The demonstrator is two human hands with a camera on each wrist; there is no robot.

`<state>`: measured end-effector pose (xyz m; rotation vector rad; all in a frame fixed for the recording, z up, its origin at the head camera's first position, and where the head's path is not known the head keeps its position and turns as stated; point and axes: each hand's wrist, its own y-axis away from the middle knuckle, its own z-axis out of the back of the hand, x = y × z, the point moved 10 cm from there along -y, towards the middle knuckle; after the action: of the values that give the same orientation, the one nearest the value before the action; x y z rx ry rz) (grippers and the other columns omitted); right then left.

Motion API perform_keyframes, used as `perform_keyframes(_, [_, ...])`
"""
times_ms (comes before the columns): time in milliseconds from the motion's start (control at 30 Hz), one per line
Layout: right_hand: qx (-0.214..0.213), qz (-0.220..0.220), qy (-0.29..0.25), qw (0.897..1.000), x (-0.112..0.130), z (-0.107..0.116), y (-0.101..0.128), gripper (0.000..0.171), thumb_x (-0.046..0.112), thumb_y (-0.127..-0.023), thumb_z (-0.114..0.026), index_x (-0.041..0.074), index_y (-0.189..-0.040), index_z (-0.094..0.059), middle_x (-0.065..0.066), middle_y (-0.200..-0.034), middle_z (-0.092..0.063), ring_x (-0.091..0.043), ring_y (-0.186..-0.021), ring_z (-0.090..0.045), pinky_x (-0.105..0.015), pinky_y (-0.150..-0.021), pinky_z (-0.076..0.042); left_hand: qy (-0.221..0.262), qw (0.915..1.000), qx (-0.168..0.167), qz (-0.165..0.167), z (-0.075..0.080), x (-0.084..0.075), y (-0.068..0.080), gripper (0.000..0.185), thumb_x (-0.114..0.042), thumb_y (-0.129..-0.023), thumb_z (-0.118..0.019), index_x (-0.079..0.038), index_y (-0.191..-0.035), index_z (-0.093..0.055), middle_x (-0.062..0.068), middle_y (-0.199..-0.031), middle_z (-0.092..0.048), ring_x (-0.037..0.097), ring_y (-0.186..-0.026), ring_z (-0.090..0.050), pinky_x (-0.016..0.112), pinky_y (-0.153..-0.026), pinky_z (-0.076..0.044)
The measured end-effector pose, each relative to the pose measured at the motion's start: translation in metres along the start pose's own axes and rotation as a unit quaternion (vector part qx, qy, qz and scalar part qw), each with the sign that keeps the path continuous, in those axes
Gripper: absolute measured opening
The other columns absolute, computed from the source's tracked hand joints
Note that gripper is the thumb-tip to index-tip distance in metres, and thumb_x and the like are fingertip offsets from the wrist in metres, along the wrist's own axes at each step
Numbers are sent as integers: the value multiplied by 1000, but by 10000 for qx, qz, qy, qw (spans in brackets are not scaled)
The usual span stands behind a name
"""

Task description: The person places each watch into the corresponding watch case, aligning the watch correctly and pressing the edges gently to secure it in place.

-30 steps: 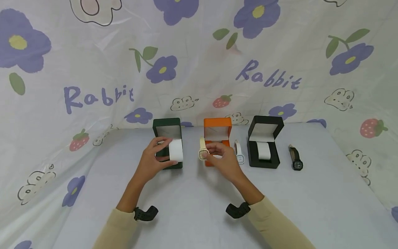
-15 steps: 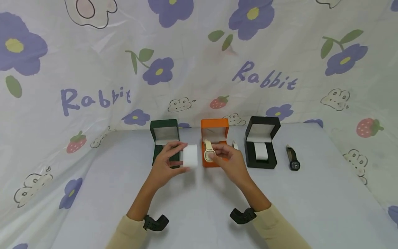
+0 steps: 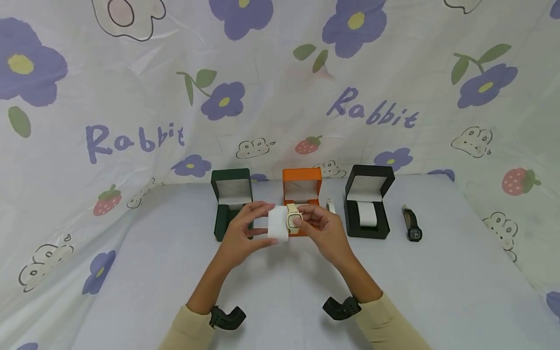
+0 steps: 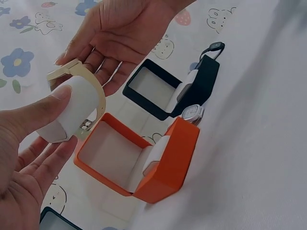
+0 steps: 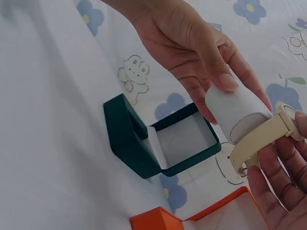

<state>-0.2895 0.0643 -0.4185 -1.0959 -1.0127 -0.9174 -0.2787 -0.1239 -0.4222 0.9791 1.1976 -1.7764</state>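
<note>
My left hand (image 3: 261, 224) grips a white watch cushion (image 3: 278, 223) between thumb and fingers, above the table in front of the orange box (image 3: 302, 186). My right hand (image 3: 307, 218) pinches a cream watch (image 3: 294, 219) against the cushion's right end. In the left wrist view the cream strap (image 4: 94, 94) loops around the end of the cushion (image 4: 72, 112). The right wrist view shows the watch (image 5: 268, 132) curving over the cushion (image 5: 237, 110). The green box (image 3: 232, 199) stands open with no cushion in it.
An open black box (image 3: 367, 204) with a white cushion stands to the right. A white watch (image 3: 331, 206) lies between the orange and black boxes, and a black watch (image 3: 413, 224) lies right of the black box. A flower-printed cloth (image 3: 131, 121) hangs behind the table.
My left hand carried the white cushion from the green box rightward. My right hand moved the cream watch up to it, and the two now meet in front of the orange box.
</note>
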Motion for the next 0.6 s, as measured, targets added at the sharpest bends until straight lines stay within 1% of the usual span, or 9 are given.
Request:
perform_keyframes(67, [9, 28, 6, 10000, 1, -1, 1, 28, 19, -95, -74, 6, -120, -70, -11, -99, -70, -22, -92, -64, -23, -83, -58, -19, 10000, -23, -22, 0, 0, 0, 71, -15, -77, -90, -20, -142, -62, -2, -142, -49, 26, -125, -55, 34, -88, -60])
perform_keyframes(133, [28, 55, 15, 10000, 1, -1, 1, 28, 17, -95, -74, 5, -120, -70, -12, -99, -69, -23, -91, -64, -22, -81, -57, -31, 10000, -42, -48, -1, 0, 0, 71, -13, -77, -90, -21, -142, -62, -1, -142, -49, 27, -124, -55, 34, -88, -60])
perform_keyframes(233, [68, 52, -29, 10000, 2, -2, 1, 27, 15, -95, -73, 3, -119, -70, -13, -100, -69, -22, -90, -64, -22, -78, -57, -35, 9999, -56, -116, -2, -1, 1, 71, -9, -76, -89, -20, -142, -62, 1, -142, -49, 27, -124, -55, 34, -88, -60])
perform_keyframes(433, [168, -69, -362, 9992, 1, -5, 1, 28, 12, -96, -72, 0, -121, -67, -18, -101, -69, -22, -87, -69, -31, -77, -62, 31, 9997, -103, -231, -2, -5, 2, 71, -6, -76, -89, -18, -141, -62, 2, -142, -49, 28, -124, -56, 34, -87, -60])
perform_keyframes(600, [186, -107, -462, 9987, 0, -5, 0, 28, 12, -96, -72, 0, -121, -67, -18, -101, -70, -22, -83, -71, -33, -76, -63, 6, 9997, -135, -210, -3, -5, 2, 72, -6, -76, -89, -16, -141, -62, 1, -142, -49, 27, -123, -56, 34, -80, -62])
